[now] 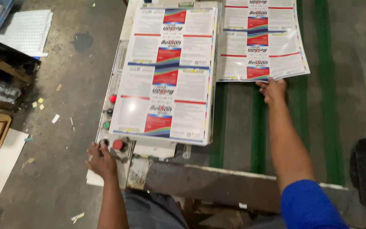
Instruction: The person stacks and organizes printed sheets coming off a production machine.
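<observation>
A stack of glossy label sheets [166, 76] lies on the machine top ahead of me, each white with red and blue blocks and rainbow stripes. To its right, my right hand [272, 90] grips the near edge of a 2nd sheet [261, 40] in the same colours.

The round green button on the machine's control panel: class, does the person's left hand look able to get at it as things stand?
Probably yes. The left hand rests by the round red button, and the round green button sits just beyond on the grey control panel, uncovered by the printed sheet stack.

Glossy printed label sheet [261, 40] flat on green-striped conveyor, near edge pinched.
</observation>
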